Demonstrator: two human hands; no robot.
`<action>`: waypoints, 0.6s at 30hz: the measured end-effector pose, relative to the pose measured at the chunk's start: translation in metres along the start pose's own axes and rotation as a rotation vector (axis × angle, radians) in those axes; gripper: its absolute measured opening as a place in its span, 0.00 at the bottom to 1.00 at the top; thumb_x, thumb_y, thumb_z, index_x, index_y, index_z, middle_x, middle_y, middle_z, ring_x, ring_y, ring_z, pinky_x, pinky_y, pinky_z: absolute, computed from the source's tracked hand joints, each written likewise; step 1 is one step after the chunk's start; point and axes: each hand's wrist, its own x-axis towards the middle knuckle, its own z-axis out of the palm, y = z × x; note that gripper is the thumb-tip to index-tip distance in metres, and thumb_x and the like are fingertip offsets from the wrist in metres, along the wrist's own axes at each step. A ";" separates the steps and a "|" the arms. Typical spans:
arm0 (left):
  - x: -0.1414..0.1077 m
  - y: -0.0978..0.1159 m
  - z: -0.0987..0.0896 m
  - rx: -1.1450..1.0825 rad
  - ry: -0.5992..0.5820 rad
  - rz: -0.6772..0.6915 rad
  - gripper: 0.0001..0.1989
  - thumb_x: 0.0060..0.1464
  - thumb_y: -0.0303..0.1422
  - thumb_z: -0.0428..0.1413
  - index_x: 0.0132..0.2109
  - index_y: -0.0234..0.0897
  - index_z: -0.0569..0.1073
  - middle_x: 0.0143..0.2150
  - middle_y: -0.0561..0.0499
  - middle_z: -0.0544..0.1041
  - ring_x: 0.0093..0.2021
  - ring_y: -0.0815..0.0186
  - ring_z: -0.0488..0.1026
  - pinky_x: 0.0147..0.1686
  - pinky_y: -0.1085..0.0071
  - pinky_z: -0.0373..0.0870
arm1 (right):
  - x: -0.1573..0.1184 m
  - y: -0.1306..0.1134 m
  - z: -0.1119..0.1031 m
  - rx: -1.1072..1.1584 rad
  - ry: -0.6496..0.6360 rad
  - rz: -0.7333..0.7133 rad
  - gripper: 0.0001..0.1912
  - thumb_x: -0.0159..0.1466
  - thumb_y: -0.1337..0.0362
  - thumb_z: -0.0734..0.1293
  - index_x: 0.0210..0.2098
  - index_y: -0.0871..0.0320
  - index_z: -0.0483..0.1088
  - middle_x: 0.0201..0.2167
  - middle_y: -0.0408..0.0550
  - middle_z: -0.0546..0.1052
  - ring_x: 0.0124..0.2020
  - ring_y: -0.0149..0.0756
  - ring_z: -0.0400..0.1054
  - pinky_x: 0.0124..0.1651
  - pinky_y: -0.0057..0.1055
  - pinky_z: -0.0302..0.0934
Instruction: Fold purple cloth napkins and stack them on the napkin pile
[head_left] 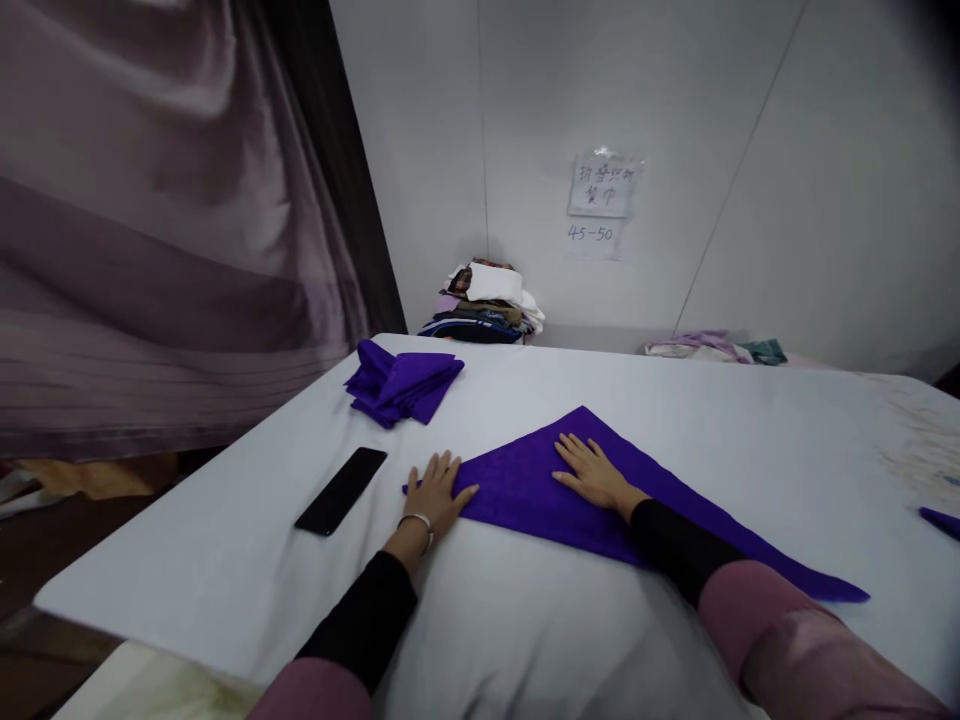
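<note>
A purple cloth (525,500), folded into a triangle, lies flat on the white-covered table (225,530), its peak pointing away from me. My left hand (436,492), with a bangle at the wrist, rests with fingers spread on the cloth's left corner. Flat on the middle of the cloth, below the peak, is my right hand (594,474), its fingers stretched out. My right forearm covers part of the cloth's near edge. Neither hand grips anything. The right corner of the cloth tapers to a point beyond my right sleeve.
A black phone (341,491) lies left of my left hand. Crumpled purple cloths (405,382) sit at the far left. Behind the table are a stack of folded clothes (487,302) and more fabric (705,347). A purple piece (940,522) shows at the right edge. A curtain (165,230) hangs left.
</note>
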 end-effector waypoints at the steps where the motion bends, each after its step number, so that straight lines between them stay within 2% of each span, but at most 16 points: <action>1: -0.002 -0.009 -0.003 0.011 0.004 -0.068 0.36 0.56 0.54 0.36 0.65 0.36 0.50 0.68 0.46 0.44 0.67 0.55 0.38 0.61 0.46 0.36 | 0.000 0.000 0.000 -0.001 0.001 0.001 0.40 0.62 0.39 0.44 0.65 0.59 0.46 0.66 0.54 0.47 0.66 0.43 0.36 0.64 0.47 0.31; 3: -0.005 -0.017 -0.009 0.029 0.028 -0.189 0.37 0.56 0.53 0.35 0.65 0.33 0.50 0.68 0.43 0.44 0.67 0.53 0.38 0.60 0.45 0.37 | 0.000 0.000 0.000 0.000 0.001 0.001 0.40 0.62 0.39 0.44 0.65 0.59 0.46 0.66 0.54 0.47 0.66 0.43 0.36 0.64 0.47 0.31; 5: -0.006 -0.007 -0.013 0.042 0.068 -0.213 0.38 0.56 0.53 0.35 0.64 0.31 0.51 0.68 0.41 0.45 0.67 0.53 0.38 0.61 0.46 0.37 | 0.000 0.000 0.000 0.001 0.003 0.000 0.40 0.62 0.39 0.44 0.65 0.59 0.46 0.66 0.54 0.46 0.66 0.43 0.36 0.64 0.47 0.31; 7: -0.007 0.016 -0.013 0.038 0.092 -0.087 0.37 0.56 0.54 0.35 0.64 0.32 0.52 0.68 0.41 0.46 0.67 0.55 0.39 0.61 0.48 0.36 | 0.000 -0.001 0.001 -0.001 0.006 0.000 0.40 0.62 0.39 0.44 0.65 0.59 0.46 0.66 0.53 0.47 0.66 0.43 0.36 0.64 0.47 0.31; 9: -0.006 0.041 -0.010 0.017 0.079 0.119 0.37 0.56 0.54 0.35 0.64 0.36 0.51 0.68 0.45 0.45 0.67 0.57 0.39 0.62 0.50 0.35 | 0.000 -0.001 0.001 -0.002 0.006 0.000 0.40 0.62 0.39 0.44 0.65 0.58 0.46 0.66 0.53 0.47 0.66 0.43 0.36 0.64 0.47 0.31; 11: -0.004 0.060 -0.004 0.004 0.057 0.218 0.37 0.55 0.55 0.35 0.65 0.37 0.50 0.68 0.46 0.45 0.67 0.57 0.38 0.62 0.50 0.34 | 0.000 0.000 0.001 -0.002 0.009 0.001 0.40 0.62 0.39 0.44 0.65 0.58 0.46 0.66 0.53 0.47 0.66 0.43 0.36 0.64 0.47 0.31; 14: -0.001 0.067 0.005 0.001 0.027 0.210 0.38 0.55 0.56 0.33 0.65 0.36 0.50 0.68 0.45 0.46 0.67 0.56 0.38 0.62 0.49 0.36 | 0.000 0.000 -0.002 0.007 -0.001 0.005 0.41 0.62 0.38 0.44 0.64 0.59 0.47 0.66 0.54 0.47 0.66 0.43 0.36 0.64 0.47 0.31; 18: 0.005 0.059 0.012 0.024 0.037 0.201 0.38 0.55 0.55 0.33 0.65 0.36 0.50 0.68 0.46 0.46 0.67 0.56 0.38 0.62 0.48 0.36 | 0.004 -0.011 -0.013 0.065 -0.045 0.024 0.41 0.62 0.38 0.44 0.65 0.60 0.46 0.66 0.56 0.45 0.66 0.45 0.34 0.64 0.48 0.29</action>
